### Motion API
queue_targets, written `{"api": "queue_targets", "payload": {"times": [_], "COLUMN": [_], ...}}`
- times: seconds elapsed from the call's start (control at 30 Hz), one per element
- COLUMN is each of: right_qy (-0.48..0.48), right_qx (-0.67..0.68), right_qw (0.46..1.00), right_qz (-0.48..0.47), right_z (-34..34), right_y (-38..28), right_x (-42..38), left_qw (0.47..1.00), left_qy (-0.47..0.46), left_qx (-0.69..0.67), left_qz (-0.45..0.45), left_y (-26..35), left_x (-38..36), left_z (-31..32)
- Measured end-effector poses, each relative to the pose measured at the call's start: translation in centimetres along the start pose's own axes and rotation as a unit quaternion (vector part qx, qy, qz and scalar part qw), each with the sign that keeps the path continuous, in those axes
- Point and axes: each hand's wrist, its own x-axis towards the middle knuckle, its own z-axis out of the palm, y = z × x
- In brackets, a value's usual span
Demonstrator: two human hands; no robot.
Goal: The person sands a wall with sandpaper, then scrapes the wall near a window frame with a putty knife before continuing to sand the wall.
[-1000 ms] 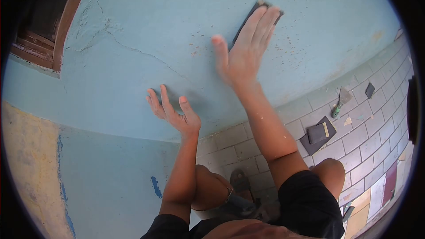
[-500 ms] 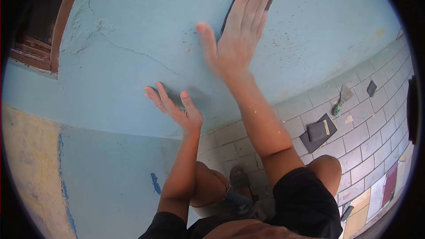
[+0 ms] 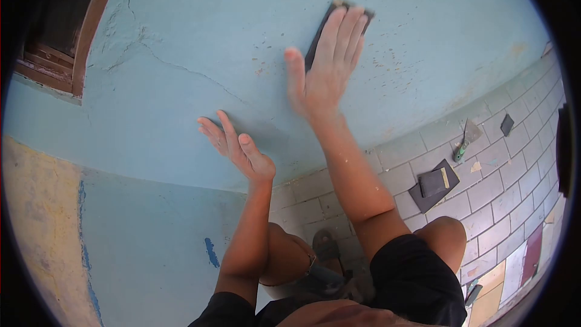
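A: Head view first: what is the right hand doing?

B: It lies flat on the pale blue wall, fingers stretched and close together, thumb spread to the side. Under the fingers sits a dark sanding sheet, pressed against the paint. It is no closed grip; the open palm and fingers pin the sheet to the wall.

A: Where exactly is the sheet?

B: High on the wall, right of a thin crack that runs across the plaster. Only its upper edge and left side show past the fingertips.

A: And the left hand?

B: Lower and to the left, open and holding nothing. Its fingers are spread and rest on the wall, the palm lifted slightly off it.

A: What else is around?

B: A brown wooden frame at the upper left. Below the blue paint, the tiled floor spreads to the right. On it lie a stack of dark sheets, a scraper with a green handle and one small dark square, all well apart from the hands. The person squats, knees bare, in black shorts.
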Motion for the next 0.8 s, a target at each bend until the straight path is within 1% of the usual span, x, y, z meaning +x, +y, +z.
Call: {"api": "queue_targets", "payload": {"times": [0.03,0.07,0.1,0.13,0.17,0.2,0.23,0.27,0.3,0.33,0.37,0.4,0.47,0.5,0.53,0.6,0.63,0.67,0.7,0.73,0.77,0.8], "right_qy": [0.01,-0.033,-0.057,-0.109,-0.103,-0.114,-0.13,-0.122,-0.087,-0.05,-0.013,-0.016,0.047,0.028,0.009,-0.111,-0.174,-0.235,-0.217,-0.207,-0.126,-0.044], "right_qx": [-0.003,-0.008,-0.004,0.005,0.004,0.033,0.061,0.07,0.07,0.06,0.049,0.047,-0.006,-0.005,-0.006,-0.01,-0.006,0.001,-0.006,-0.013,-0.035,-0.029], "right_qw": [1.0,0.999,0.998,0.993,0.994,0.991,0.985,0.988,0.993,0.996,0.998,0.998,0.998,0.999,0.999,0.993,0.984,0.971,0.976,0.978,0.991,0.999], "right_qz": [0.012,0.034,0.03,0.043,0.044,0.068,0.091,0.07,0.041,0.043,0.046,0.046,0.05,0.045,0.039,0.029,0.04,0.052,0.028,0.005,-0.015,0.013], "right_z": [1.7,2.9,3.5,3.4,3.4,2.9,1.8,0.9,0.0,-1.3,-2.0,-1.6,-1.4,-0.8,0.5,1.9,1.1,0.6,0.5,-0.3,-0.7,-1.4], "right_y": [0.2,0.4,0.6,0.4,0.2,-0.5,-1.3,-1.4,-0.8,-0.4,0.2,1.2,2.0,1.8,1.6,1.3,1.3,1.4,2.3,3.6,5.1,6.2], "right_x": [-5.4,-11.7,-17.5,-21.6,-21.0,-19.7,-18.1,-13.5,-8.2,-2.4,1.1,1.9,3.2,0.5,-5.0,-17.8,-21.4,-23.1,-21.9,-19.4,-14.9,-9.6], "left_qw": [1.0,0.999,0.999,0.998,0.996,0.996,0.997,0.998,0.998,0.999,0.999,0.999,0.999,0.999,0.999,0.998,0.996,0.993,0.992,0.994,0.995,0.994], "left_qy": [0.005,0.009,0.013,-0.002,-0.019,-0.021,-0.03,-0.041,-0.045,-0.035,-0.025,-0.025,-0.023,-0.02,-0.015,-0.01,-0.018,-0.027,-0.028,-0.043,-0.063,-0.066], "left_qx": [0.022,0.042,0.036,0.057,0.08,0.082,0.059,0.037,0.04,0.028,0.017,0.017,0.033,0.027,0.046,0.061,0.084,0.111,0.118,0.097,0.077,0.081], "left_qz": [-0.001,-0.001,0.005,0.018,0.032,0.036,0.026,0.009,0.0,0.009,0.017,0.014,-0.014,-0.008,-0.011,-0.013,0.002,0.021,0.028,0.01,-0.015,-0.02], "left_y": [-0.3,-0.5,-0.7,-1.2,-1.6,-1.7,-1.5,-1.3,-1.1,-0.9,-0.8,-0.6,0.2,0.3,0.0,-0.6,-1.2,-1.8,-2.0,-1.9,-1.8,-1.4], "left_x": [-0.3,-0.5,-0.7,-0.9,-0.8,-0.5,-0.4,-0.7,-0.7,-0.3,-0.3,-0.4,0.0,0.2,-0.2,-1.1,-1.5,-1.4,-1.0,-0.9,-1.4,-1.2], "left_z": [0.3,0.7,0.7,0.3,0.2,0.1,-0.1,-0.7,-0.8,-0.5,-0.3,0.0,0.3,0.7,1.2,2.2,2.5,2.4,2.3,2.2,1.4,0.7]}}
